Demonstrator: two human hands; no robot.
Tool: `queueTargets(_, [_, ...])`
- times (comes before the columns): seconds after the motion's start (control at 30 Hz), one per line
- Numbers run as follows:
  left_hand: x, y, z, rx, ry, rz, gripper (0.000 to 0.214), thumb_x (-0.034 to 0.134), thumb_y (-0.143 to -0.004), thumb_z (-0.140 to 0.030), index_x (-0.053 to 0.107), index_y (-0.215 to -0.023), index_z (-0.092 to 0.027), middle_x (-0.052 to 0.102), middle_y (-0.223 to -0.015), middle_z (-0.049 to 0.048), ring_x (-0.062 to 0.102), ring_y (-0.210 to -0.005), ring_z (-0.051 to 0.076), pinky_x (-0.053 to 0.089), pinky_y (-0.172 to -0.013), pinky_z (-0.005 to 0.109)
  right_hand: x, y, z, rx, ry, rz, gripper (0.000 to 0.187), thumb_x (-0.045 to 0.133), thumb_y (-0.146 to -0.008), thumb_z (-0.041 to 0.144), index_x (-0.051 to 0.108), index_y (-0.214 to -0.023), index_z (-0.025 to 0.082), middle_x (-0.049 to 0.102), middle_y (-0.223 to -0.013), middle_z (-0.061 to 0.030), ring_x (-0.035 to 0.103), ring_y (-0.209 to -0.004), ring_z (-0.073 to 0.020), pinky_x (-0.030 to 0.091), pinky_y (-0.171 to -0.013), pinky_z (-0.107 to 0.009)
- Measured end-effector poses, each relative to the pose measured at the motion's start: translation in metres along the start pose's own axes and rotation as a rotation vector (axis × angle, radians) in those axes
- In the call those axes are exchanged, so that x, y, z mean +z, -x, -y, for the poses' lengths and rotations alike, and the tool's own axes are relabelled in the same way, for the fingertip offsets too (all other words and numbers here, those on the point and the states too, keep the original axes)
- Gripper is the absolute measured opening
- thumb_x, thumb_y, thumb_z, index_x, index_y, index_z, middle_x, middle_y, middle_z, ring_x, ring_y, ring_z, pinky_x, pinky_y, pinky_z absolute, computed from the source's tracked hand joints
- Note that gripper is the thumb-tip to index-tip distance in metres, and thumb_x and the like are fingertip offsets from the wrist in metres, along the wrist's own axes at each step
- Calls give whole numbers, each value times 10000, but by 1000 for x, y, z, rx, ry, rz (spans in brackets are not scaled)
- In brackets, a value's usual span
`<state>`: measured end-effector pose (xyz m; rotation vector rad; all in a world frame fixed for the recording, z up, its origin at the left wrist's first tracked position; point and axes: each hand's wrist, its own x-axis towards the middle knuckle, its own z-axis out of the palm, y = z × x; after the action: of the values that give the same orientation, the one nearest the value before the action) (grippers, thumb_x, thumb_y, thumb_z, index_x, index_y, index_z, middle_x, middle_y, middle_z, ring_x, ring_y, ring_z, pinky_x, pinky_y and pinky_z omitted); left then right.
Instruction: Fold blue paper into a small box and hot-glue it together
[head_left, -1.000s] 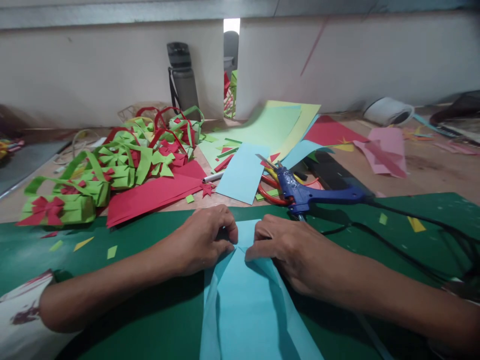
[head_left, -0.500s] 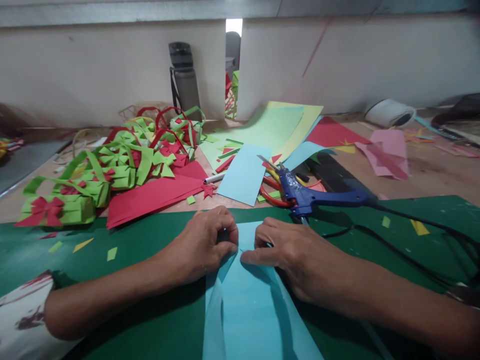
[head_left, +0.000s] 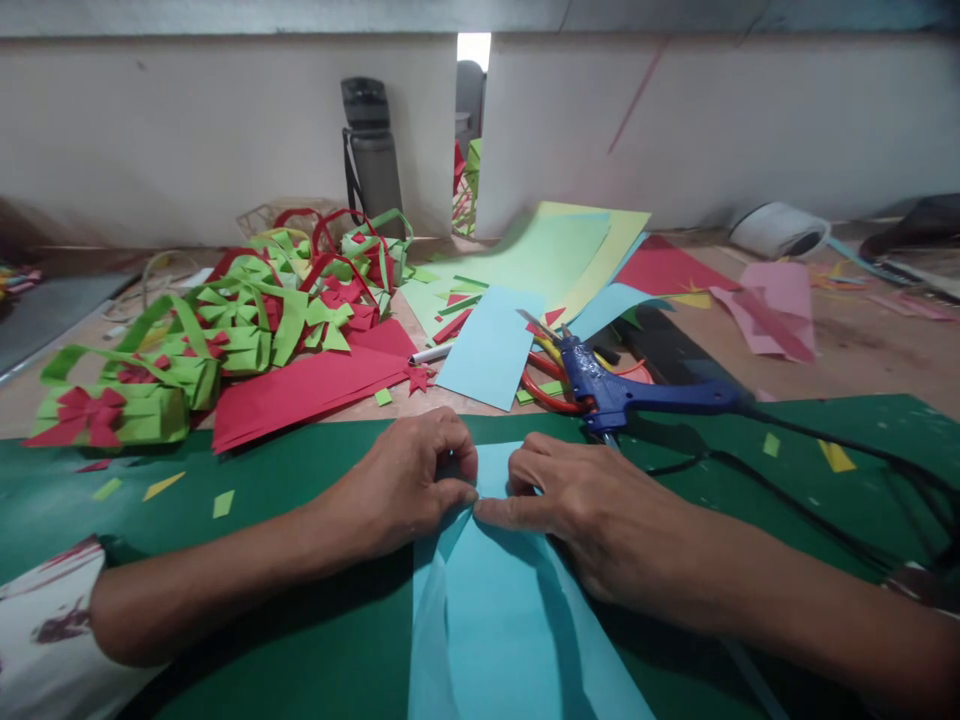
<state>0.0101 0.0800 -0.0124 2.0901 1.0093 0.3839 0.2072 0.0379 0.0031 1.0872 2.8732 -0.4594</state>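
Head view, left hand (head_left: pixel 409 485), right hand (head_left: pixel 581 500) closer, pinching blue paper (head_left: pixel 499 620)

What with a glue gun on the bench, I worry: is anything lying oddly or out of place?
The blue glue gun lies on its side on the red-handled scissors, nozzle toward loose paper sheets. Its black cord trails over the green mat close to the right hand pressing the blue paper. Paper scraps litter the mat.
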Motion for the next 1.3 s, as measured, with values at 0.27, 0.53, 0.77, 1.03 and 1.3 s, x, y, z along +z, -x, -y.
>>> queueTargets(0.27, [-1, -3, -2, -29, 1, 8, 86, 608, -659, -84, 566, -678, -156, 523, -747, -17, 468, -676, 116, 338, -575, 228, 2, 1, 0, -3, 3, -8, 514, 449, -715, -3, 551, -1126, 287, 488, -818, -37, 375, -750, -173, 196, -549, -297])
queueTargets(0.53, [-4, -6, 0, -73, -48, 18, 106, 668, -631, -129, 592, -701, -156, 516, -687, -26, 460, -630, 113, 332, -523, 219, 7, 2, -2, -21, 30, -44, 497, 450, -737, -6, 544, -1135, 278, 489, -812, -39, 368, -749, -178, 178, -541, -302])
queueTargets(0.77, [-3, -9, 1, -46, -46, 9, 98, 675, -642, -158, 607, -713, -157, 519, -677, -31, 468, -615, 103, 335, -515, 207, 7, 1, -3, -33, 30, -62, 409, 453, -800, 46, 553, -1122, 277, 492, -816, -38, 371, -754, -173, 185, -545, -301])
queueTargets(1.03, [-5, -8, -4, -58, -59, 32, 90, 667, -662, -167, 606, -726, -151, 541, -683, -29, 475, -595, 98, 351, -516, 207, 2, 3, -5, -101, 13, -39, 480, 426, -827, 53, 493, -1207, 338, 483, -920, -47, 405, -818, -181, 256, -611, -288])
queueTargets(1.3, [-6, -10, -4, -47, -84, 46, 97, 666, -664, -179, 602, -730, -145, 558, -701, -20, 480, -600, 100, 353, -516, 206, 0, 5, -2, -114, 15, -41, 367, 334, -918, 165, 486, -1215, 317, 485, -980, -66, 421, -849, -206, 326, -665, -323])
